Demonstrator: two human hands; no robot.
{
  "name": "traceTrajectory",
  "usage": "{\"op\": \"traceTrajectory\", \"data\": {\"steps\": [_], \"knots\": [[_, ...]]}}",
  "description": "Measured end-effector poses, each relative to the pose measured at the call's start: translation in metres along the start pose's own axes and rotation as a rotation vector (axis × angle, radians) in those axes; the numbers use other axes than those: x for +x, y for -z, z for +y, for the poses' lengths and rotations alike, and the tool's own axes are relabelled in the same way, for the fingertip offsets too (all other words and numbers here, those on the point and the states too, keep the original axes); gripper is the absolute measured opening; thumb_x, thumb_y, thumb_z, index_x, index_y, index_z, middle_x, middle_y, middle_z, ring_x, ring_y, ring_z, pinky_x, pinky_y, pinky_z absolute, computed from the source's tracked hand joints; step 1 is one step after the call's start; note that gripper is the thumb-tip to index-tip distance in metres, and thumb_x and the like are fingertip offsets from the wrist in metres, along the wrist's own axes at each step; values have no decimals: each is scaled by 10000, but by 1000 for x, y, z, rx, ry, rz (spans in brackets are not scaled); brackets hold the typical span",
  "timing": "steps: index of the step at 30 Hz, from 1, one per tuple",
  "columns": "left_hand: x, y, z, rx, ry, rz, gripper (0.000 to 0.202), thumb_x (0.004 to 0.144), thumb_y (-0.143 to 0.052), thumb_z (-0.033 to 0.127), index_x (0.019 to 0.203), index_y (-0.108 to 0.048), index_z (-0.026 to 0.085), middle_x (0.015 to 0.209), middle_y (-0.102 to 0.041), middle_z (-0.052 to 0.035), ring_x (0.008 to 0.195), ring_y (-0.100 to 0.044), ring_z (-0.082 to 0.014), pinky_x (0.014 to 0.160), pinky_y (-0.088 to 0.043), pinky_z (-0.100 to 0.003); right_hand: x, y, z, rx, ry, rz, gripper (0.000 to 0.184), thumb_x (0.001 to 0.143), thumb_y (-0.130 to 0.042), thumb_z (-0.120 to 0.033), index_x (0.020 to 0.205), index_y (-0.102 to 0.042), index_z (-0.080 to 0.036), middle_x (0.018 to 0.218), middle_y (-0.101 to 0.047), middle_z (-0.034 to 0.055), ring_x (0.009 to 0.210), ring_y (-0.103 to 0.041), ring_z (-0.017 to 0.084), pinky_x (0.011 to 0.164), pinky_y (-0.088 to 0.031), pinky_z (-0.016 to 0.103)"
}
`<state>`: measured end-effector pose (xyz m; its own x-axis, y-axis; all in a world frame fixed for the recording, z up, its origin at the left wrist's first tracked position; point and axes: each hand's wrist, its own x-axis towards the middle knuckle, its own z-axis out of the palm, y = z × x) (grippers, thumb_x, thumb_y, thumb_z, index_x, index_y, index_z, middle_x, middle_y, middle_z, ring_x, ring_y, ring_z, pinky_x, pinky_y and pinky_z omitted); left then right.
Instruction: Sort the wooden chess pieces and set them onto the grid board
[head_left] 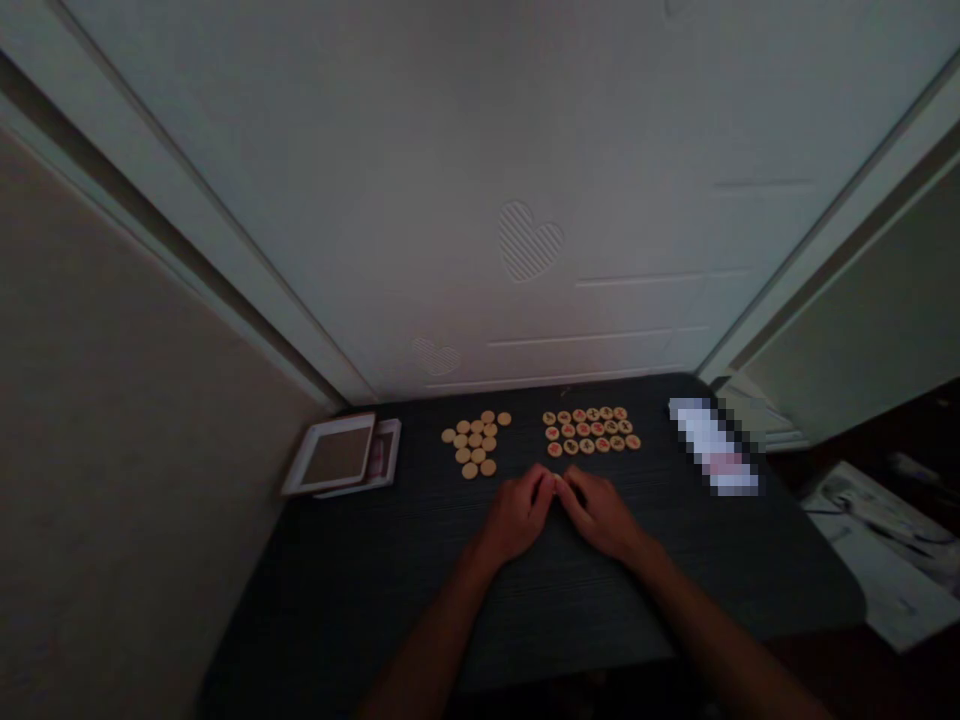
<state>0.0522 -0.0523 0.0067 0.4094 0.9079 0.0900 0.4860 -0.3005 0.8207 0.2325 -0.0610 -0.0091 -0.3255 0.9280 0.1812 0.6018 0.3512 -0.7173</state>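
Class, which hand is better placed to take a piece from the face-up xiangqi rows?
Right, probably: the right hand rests below the face-up xiangqi pieces, the left hand nearer the face-down cluster.

The whole view is dim and slightly soft, lit by faint, diffuse light. The pale door [480, 200] looks brightest, while the dark table [525, 620] sinks into murky shadow. The left hand [517, 515] and right hand [600, 515] show low contrast. The wide lens slants the door frame [187, 240] toward the edges, and a coarse pixelated patch [712, 447] blurs one spot at right.
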Motion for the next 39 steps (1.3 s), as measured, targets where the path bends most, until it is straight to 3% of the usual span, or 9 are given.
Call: {"op": "traceTrajectory", "data": {"steps": [6,11,18,30,34,39], "knots": [[-1,3,2,2,-9,-17,373,1065,-297,380,827,-539,224,719,-613,5,659,-588,-150,640,-413,-248,1,0,-2,56,-24,11,317,1024,-421,-402,778,-520,-228,682,-587,-18,625,-556,149,607,-377,257],[-1,3,3,18,-7,-2,294,1042,-385,400,901,-578,229,792,-656,2,713,-617,-159,672,-425,-253,1,-1,1,77,-44,44,298,1013,-427,-392,778,-517,-233,680,-584,-17,623,-551,154,597,-381,256],[-1,4,3,24,-7,-22,306,1042,-373,392,873,-566,225,780,-647,2,700,-605,-157,633,-398,-250,1,3,-1,95,-34,38,335,1043,-344,-361,784,-512,-231,693,-586,-14,640,-560,151,628,-393,264],[1,0,-4,74,-11,-34,329,1039,-369,370,812,-559,228,715,-634,3,654,-598,-159,615,-383,-262,2,4,-3,123,-36,4,266,969,-505,-375,751,-534,-225,636,-574,-34,580,-535,133,573,-384,250],[2,0,-4,53,-6,-12,324,1039,-392,371,832,-593,225,748,-672,3,676,-625,-153,632,-410,-252,2,5,-7,217,-57,29,118,931,-563,-347,915,-577,-231,687,-602,-36,583,-541,131,549,-408,240],[4,0,-3,-47,20,53,287,1017,-459,402,935,-660,215,841,-722,-3,733,-650,-146,670,-453,-238,3,4,-6,227,-31,93,247,922,-567,-302,1158,-589,-233,857,-668,9,686,-600,152,627,-475,263]]}}
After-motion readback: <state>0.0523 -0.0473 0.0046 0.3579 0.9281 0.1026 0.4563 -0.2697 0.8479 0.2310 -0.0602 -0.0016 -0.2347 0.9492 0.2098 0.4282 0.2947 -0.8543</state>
